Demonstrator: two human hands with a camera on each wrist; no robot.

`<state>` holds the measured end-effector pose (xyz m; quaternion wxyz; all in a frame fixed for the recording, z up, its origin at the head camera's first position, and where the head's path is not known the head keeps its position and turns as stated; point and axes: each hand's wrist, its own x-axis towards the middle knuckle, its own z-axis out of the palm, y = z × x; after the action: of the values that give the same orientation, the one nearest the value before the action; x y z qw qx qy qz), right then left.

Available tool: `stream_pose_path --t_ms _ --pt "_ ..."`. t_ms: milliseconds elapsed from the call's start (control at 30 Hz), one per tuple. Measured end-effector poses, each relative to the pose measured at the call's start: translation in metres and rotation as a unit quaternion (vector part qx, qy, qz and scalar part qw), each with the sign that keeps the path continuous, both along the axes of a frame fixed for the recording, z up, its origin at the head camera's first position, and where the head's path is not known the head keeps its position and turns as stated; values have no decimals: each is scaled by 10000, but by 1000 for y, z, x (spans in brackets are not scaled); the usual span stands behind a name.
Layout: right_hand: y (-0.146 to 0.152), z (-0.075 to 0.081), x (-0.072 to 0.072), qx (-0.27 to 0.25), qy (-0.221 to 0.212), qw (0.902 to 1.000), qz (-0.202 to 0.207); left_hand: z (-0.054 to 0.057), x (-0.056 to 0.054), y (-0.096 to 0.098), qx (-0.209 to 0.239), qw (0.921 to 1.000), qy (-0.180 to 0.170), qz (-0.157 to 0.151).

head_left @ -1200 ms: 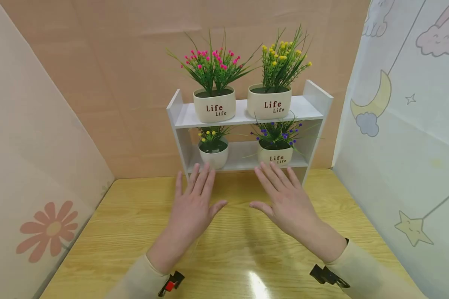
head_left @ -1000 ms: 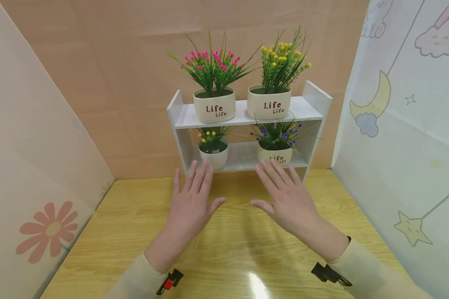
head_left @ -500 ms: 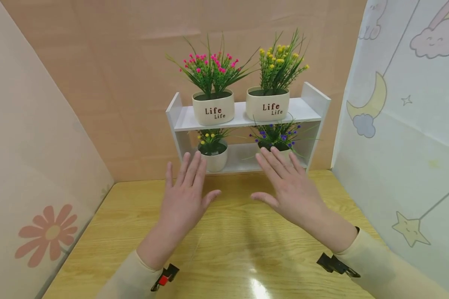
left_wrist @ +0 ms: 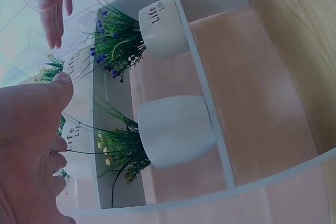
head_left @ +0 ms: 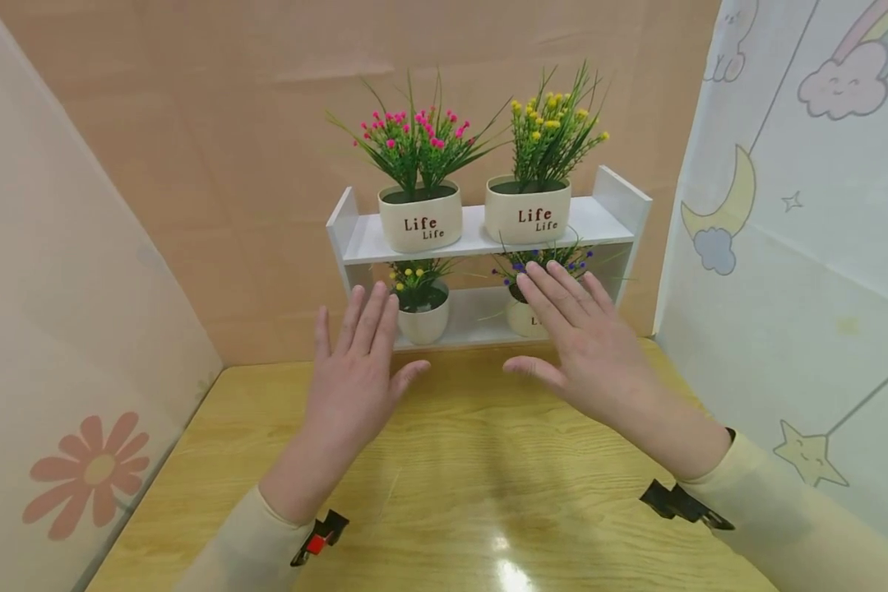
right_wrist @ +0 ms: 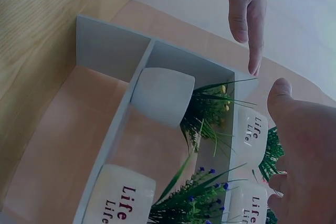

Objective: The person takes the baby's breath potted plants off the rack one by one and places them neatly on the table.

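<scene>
Both hands are raised in front of a white two-tier shelf (head_left: 474,329), holding nothing. The left hand (head_left: 351,386), fingers straight and thumb spread, is nearest the plain white pot with small yellow flowers (head_left: 423,322) on the lower tier. The right hand (head_left: 595,353) is likewise extended and, in the head view, partly hides the lower pot with purple flowers (head_left: 520,316). Up on the top tier stand a "Life" pot with pink flowers (head_left: 420,224) and a "Life" pot with yellow flowers (head_left: 529,215). The left wrist view shows the shelf (left_wrist: 202,85) apart from the left hand (left_wrist: 26,150).
The shelf stands at the back of a wooden table (head_left: 444,493), against a peach backdrop (head_left: 192,164). Pale panels flank it: one with a printed flower at left (head_left: 118,329), one with moon and star prints at right (head_left: 821,288).
Both hands have risen and drifted apart, the left leftward and the right slightly rightward. Now the right fingers cover more of the purple-flowered pot. The view has shifted slightly; the pots stay put.
</scene>
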<state>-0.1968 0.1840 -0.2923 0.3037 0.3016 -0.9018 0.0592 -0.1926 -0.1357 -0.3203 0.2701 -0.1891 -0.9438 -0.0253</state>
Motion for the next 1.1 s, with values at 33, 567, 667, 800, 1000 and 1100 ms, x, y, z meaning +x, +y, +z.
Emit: stream_pose_path --t_ms 33,567,667,800,1000,1100 --pt "1 3 0 -7 7 10000 5 1 -1 0 -9 10000 3 6" --pt "14 33 -16 -345 58 9994 -23 27 -21 -5 178 9997 88 152" --pt "17 39 -18 -425 42 9990 -106 30 -26 -6 263 9994 103 196" --pt "22 46 -22 -578 -34 9982 -183 32 -33 -6 296 9992 120 222" --pt "26 56 -25 -825 -279 9955 -362 34 -46 -6 328 9991 124 217" --pt "26 62 -28 -921 -505 9931 -517 35 -51 -6 360 9990 57 252"
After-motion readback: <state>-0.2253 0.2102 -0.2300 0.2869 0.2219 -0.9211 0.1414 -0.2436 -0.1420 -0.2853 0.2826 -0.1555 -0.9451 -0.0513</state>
